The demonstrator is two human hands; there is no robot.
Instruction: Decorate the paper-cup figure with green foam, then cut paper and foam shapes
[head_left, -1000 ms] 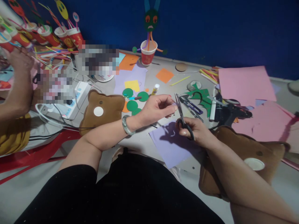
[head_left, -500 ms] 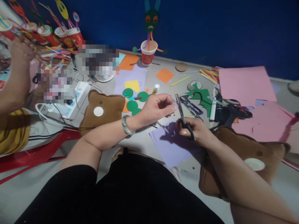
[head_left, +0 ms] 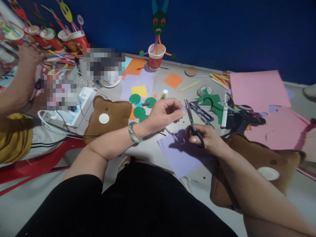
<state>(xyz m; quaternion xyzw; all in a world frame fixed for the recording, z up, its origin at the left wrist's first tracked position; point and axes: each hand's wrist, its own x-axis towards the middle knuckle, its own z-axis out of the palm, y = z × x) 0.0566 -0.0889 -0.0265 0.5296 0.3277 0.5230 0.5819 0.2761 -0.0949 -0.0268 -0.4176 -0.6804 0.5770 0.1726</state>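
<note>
Between its thumb and fingers, my left hand point(head_left: 166, 113) pinches a small piece of purple paper point(head_left: 183, 109). My right hand point(head_left: 206, 136) grips black-handled scissors point(head_left: 194, 129), whose blades point up and away beside that piece. Under my hands lies a larger purple sheet point(head_left: 172, 153), partly in their shadow. Several green paper circles point(head_left: 139, 112) are to the left of my left hand, with a glue stick point(head_left: 164, 94) just beyond it. Past the scissors rest a utility knife point(head_left: 203, 112) and green paper scraps point(head_left: 214, 103).
A paper cup with a green-faced figure point(head_left: 156, 59) stands at the back. Brown cushions point(head_left: 113, 113) lie on both sides. To the right are a black glue gun point(head_left: 243, 120) and pink sheets point(head_left: 259, 89). Another person's arm point(head_left: 18, 79) reaches in near a power strip point(head_left: 81, 105).
My hands and the scissors stay almost where they were. At the far left, the other person's hand has shifted slightly, and a cup there has moved to the right.
</note>
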